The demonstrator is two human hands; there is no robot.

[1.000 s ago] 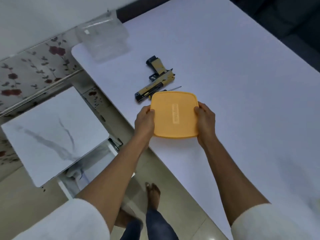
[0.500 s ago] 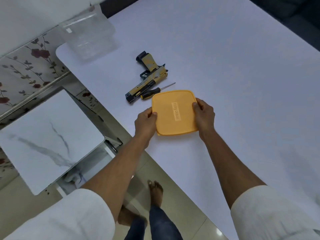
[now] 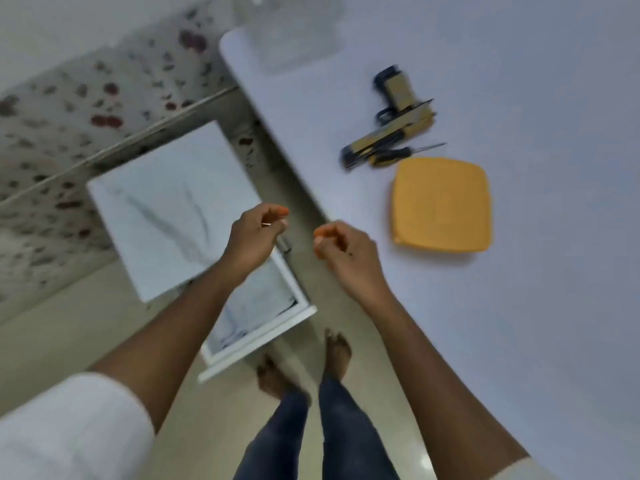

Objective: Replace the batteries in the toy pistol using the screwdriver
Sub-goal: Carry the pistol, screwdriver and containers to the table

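Observation:
A tan and black toy pistol (image 3: 394, 123) lies on its side on the white table (image 3: 536, 306). Right beside it, on the near side, lies a screwdriver (image 3: 398, 155) with a black and yellow handle. An orange lid (image 3: 440, 206) lies flat on the table just in front of them. My left hand (image 3: 254, 233) hangs off the table's edge over the floor, fingers loosely curled, holding nothing. My right hand (image 3: 346, 251) hovers at the table's edge, left of the lid and apart from it, also loosely curled and empty. The frame is blurred.
A clear plastic container (image 3: 294, 32) stands at the table's far left corner. Left of the table stands a low white marble-topped unit (image 3: 166, 209) with an open drawer (image 3: 256, 317). My bare feet (image 3: 336, 351) stand on the tiled floor below.
Both hands have let go of the orange lid, which now lies on the table, and have drawn back toward me. The view has swung left and down.

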